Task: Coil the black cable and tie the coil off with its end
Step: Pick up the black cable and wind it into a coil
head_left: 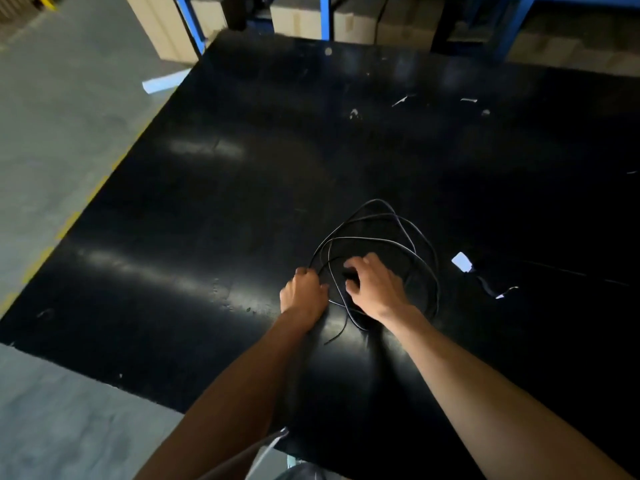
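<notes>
- The thin black rubber-sheathed cable [375,237] lies in several loose, uneven loops on the glossy black tabletop [207,209], toward the near edge and directly ahead of both forearms.
- My left hand [304,289] sits at the left rim of the loops, fingers curled into a fist there. It looks clenched on the strands where they bunch, though the dark cable against the dark top keeps me from being sure how many it holds.
- My right hand [374,282] reaches into the middle of the loops, palm down, fingers spread and bent. Something small and dark sits under its fingertips, possibly a plug or a gathered bit of cable; I cannot tell whether it is gripped or only pressed.
- The loops spread away from the hands, up and to the right, so the coil's wide side lies beyond the right hand while the bunching point is at the left hand.
- One free cable end [334,337] trails toward me, between the two wrists, nearer the left.
- I judge the coil as only roughly formed and not tied. The next move turns on that tail, which would have to go around the bunch at the left hand.
- A small white tag [461,261] lies well to the right, apart from the loops.
</notes>
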Available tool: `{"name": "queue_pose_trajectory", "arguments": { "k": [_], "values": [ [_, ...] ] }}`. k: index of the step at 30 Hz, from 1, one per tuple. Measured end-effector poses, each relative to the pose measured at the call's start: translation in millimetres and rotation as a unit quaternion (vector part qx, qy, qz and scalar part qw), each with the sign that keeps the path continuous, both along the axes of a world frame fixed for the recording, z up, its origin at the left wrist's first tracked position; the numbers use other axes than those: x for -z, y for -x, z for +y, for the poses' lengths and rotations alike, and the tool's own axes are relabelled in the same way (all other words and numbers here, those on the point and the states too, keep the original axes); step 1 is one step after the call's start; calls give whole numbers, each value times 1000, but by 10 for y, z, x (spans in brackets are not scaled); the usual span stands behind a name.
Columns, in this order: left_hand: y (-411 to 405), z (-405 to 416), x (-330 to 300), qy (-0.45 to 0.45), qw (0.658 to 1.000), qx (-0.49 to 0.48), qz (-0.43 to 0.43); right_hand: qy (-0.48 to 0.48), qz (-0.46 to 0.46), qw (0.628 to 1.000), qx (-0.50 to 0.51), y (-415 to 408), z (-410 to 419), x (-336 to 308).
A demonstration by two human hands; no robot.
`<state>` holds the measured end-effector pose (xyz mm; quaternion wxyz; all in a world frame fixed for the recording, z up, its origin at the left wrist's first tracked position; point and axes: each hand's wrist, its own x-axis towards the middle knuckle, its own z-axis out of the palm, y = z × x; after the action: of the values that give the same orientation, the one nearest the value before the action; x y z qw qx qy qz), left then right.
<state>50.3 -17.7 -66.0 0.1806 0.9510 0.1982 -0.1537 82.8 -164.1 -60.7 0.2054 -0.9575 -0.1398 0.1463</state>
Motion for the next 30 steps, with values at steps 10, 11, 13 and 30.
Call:
{"name": "queue_pose_trajectory", "arguments": {
  "k": [10,11,13,30],
  "values": [
    [-73,156,-28,183,968,-164,-58,-5,-20,1000,-8,-451,106,35],
    [-96,232,-58,230,960,-152,-49,-26,-28,999,-14,-454,84,-59],
    [-158,373,-183,370,923,-107,17,-102,-51,993,-28,-451,32,-274],
    [-433,221,-1346,608,661,242,368,-223,-140,960,-98,-482,-165,-1402]
  ]
}}
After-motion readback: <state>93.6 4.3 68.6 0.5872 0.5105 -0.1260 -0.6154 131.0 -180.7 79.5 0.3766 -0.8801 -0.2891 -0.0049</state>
